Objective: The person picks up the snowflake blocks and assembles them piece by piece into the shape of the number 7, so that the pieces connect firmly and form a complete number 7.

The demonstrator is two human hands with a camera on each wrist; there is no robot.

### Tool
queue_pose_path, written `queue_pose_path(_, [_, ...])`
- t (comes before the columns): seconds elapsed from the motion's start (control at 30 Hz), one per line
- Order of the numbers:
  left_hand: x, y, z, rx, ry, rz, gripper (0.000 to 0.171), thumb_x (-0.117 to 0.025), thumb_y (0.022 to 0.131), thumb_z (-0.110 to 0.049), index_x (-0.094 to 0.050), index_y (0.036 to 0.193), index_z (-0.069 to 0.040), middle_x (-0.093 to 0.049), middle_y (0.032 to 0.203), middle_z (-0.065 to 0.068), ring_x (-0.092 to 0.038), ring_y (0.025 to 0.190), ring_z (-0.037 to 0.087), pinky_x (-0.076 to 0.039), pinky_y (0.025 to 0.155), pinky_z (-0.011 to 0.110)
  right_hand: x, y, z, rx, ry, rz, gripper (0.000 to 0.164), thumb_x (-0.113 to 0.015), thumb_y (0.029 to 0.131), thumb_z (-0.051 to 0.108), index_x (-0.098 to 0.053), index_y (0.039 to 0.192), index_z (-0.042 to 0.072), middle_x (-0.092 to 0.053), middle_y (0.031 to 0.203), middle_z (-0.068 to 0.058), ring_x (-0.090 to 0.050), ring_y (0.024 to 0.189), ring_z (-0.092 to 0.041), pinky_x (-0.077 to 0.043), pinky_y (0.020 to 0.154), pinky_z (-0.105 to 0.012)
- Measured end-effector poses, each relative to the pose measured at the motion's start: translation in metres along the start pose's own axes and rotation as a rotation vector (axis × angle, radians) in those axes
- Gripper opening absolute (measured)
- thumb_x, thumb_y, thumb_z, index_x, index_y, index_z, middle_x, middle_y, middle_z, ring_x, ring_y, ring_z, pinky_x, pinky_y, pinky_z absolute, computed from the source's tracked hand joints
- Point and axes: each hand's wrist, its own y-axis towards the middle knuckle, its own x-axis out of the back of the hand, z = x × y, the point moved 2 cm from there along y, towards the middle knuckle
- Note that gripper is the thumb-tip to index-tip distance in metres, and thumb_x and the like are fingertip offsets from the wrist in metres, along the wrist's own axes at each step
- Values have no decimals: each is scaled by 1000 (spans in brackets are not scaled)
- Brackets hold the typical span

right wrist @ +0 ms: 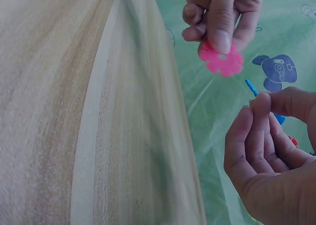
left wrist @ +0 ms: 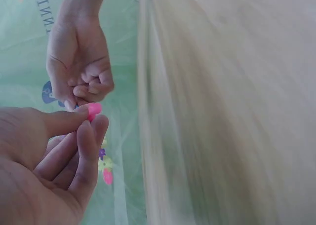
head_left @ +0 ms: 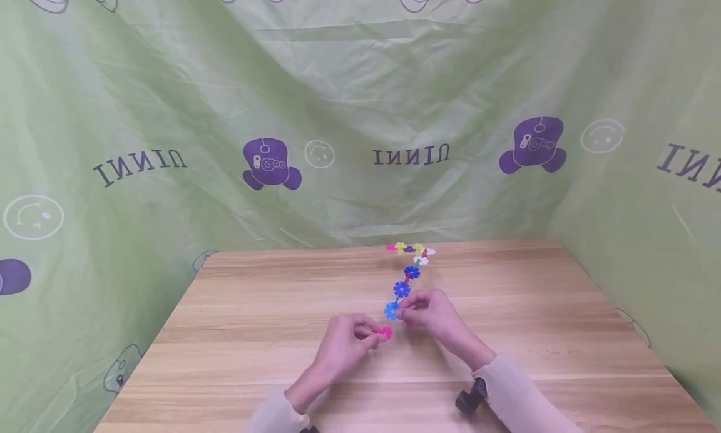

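My left hand (head_left: 345,345) pinches a pink flower-shaped plastic disc (right wrist: 222,61) between thumb and fingertips; its notched petals show in the right wrist view. My right hand (head_left: 434,317) pinches the light blue disc (head_left: 391,311) at the near end of a chain of interlocked discs. Dark blue discs (head_left: 401,289) follow it, then red, green and white ones. The chain bends left at its far end through yellow and purple pieces to a pink disc (head_left: 391,248). A small gap separates the held pink disc from the light blue one.
The wood-grain table (head_left: 236,314) spreads under both hands. Behind and beside it hangs a green cloth (head_left: 349,95) with purple cartoon prints. A black wrist device (head_left: 470,398) sits at the right sleeve (head_left: 524,395).
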Motion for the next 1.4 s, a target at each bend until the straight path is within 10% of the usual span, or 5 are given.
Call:
queue_pose_path(0.5, [-6,2,-8,-69,55,-196,7,-84,87,-11,-78,90,-12,-82,86,4,-71,71,2,-59,64,17,-3,0,3,5,5,1,20,-78,90,3,-71,105,-8,-79,91,-9,-76,85,-27,-67,82,-40])
queue_pose_path(1.4, [-20,-1,-17,-317,181,-323,10,-81,84,2,-75,83,-6,-80,76,7,-74,65,6,-55,60,9,-4,-3,5,16,32,61,17,-70,91,-1,-68,105,-11,-76,86,-2,-72,86,-18,-63,74,-27])
